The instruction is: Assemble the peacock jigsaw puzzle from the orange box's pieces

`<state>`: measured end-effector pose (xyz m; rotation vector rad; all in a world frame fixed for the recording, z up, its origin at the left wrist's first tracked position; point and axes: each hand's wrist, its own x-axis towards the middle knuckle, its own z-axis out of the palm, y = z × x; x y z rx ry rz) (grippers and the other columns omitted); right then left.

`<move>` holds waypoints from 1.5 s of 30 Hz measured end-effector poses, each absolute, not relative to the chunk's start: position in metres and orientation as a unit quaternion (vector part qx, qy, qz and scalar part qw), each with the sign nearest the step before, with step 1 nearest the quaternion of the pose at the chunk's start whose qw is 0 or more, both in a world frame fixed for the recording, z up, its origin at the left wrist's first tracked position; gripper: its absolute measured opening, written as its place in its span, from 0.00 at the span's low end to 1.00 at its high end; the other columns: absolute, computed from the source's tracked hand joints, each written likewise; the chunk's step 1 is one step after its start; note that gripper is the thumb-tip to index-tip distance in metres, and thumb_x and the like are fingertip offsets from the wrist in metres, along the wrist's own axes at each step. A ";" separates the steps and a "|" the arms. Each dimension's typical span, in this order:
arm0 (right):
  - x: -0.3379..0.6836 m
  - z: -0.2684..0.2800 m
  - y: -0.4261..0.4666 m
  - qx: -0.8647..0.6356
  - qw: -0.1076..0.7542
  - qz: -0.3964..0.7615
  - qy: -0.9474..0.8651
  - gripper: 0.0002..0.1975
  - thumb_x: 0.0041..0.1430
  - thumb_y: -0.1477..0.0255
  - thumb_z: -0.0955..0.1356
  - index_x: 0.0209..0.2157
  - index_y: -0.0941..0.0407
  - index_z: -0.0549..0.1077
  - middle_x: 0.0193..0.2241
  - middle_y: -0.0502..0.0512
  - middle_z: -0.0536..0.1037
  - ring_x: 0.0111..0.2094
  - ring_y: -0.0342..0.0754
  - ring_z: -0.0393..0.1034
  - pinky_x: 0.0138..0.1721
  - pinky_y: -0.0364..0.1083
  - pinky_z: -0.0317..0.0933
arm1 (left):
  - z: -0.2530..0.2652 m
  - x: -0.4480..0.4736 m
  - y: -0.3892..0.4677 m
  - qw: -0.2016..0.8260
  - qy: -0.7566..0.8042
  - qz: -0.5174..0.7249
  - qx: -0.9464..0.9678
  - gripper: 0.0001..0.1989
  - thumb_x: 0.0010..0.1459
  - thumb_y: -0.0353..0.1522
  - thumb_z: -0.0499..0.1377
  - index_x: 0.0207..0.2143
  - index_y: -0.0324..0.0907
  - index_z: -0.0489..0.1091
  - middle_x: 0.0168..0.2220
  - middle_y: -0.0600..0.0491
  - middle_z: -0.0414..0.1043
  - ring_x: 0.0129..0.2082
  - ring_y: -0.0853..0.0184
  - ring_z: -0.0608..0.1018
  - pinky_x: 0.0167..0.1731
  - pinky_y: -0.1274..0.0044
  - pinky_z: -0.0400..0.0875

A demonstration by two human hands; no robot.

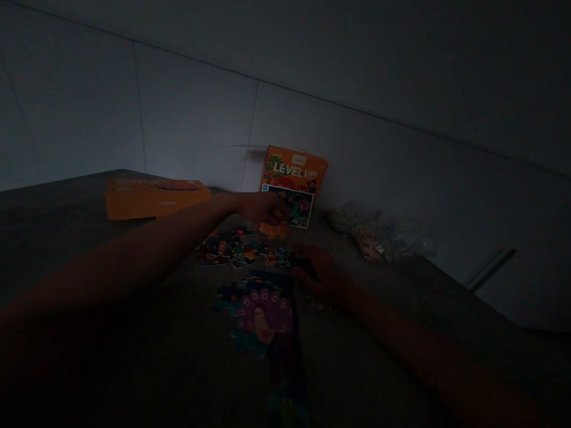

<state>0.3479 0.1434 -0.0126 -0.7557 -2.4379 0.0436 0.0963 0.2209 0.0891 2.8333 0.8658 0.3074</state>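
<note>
In the dim head view, my left hand (263,207) reaches out in front of the upright orange puzzle box (296,164), its fingers curled closed. Just beneath those fingers shows an orange jigsaw piece (274,229) with a knobbed edge, apparently in their grip. My right hand (327,277) is low over the table at the right of a heap of loose puzzle pieces (236,246); thumb and fingers are apart with a dark gap between them. Nearer to me lies a partly joined puzzle (265,314) with a purple peacock and a dark strip running down its right side.
An orange box part (155,198) lies at the back left of the grey table (186,351). Crumpled clear plastic bags (387,235) are at the back right. A pale wall (194,114) stands behind, and a thin dark bar (493,270) shows beyond the table's right edge.
</note>
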 end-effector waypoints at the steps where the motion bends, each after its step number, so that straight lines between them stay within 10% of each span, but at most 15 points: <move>1: 0.348 -0.014 0.144 -0.296 0.309 0.027 -0.903 0.27 0.66 0.65 0.63 0.63 0.56 0.58 0.51 0.63 0.76 0.52 0.58 0.71 0.53 0.59 0.64 | 0.092 0.099 0.217 0.088 0.280 0.119 0.948 0.13 0.56 0.27 0.58 0.43 0.37 0.76 0.41 0.49 0.78 0.39 0.62 0.78 0.40 0.75 0.68; 5: 0.347 -0.015 0.147 -0.336 0.374 0.070 -0.862 0.33 0.64 0.66 0.65 0.67 0.52 0.49 0.44 0.57 0.80 0.45 0.55 0.76 0.47 0.54 0.70 | 0.093 0.118 0.199 0.114 0.257 0.194 0.940 0.20 0.59 0.31 0.61 0.54 0.37 0.68 0.49 0.47 0.75 0.44 0.61 0.77 0.42 0.75 0.69; 21: 0.353 -0.018 0.162 -0.377 0.380 -0.079 -0.841 0.15 0.61 0.73 0.64 0.48 0.59 0.76 0.39 0.63 0.75 0.43 0.58 0.69 0.44 0.55 0.65 | 0.073 0.149 0.188 0.305 0.284 0.148 0.897 0.15 0.61 0.40 0.62 0.42 0.37 0.76 0.38 0.48 0.80 0.35 0.64 0.80 0.34 0.77 0.73; 30: 0.351 -0.016 0.157 -0.334 0.348 -0.138 -0.865 0.32 0.56 0.75 0.65 0.63 0.59 0.59 0.46 0.65 0.71 0.47 0.61 0.63 0.48 0.58 0.62 | 0.058 0.154 0.192 0.412 0.371 0.102 0.826 0.06 0.62 0.29 0.61 0.41 0.35 0.72 0.35 0.52 0.76 0.31 0.68 0.78 0.32 0.75 0.77; 45: 0.352 -0.016 0.157 -0.321 0.342 -0.134 -0.873 0.18 0.54 0.75 0.68 0.49 0.57 0.69 0.39 0.60 0.70 0.41 0.57 0.66 0.42 0.53 0.65 | 0.078 0.124 0.202 0.385 0.415 0.147 0.811 0.07 0.53 0.25 0.58 0.37 0.36 0.70 0.33 0.51 0.75 0.35 0.65 0.79 0.38 0.75 0.77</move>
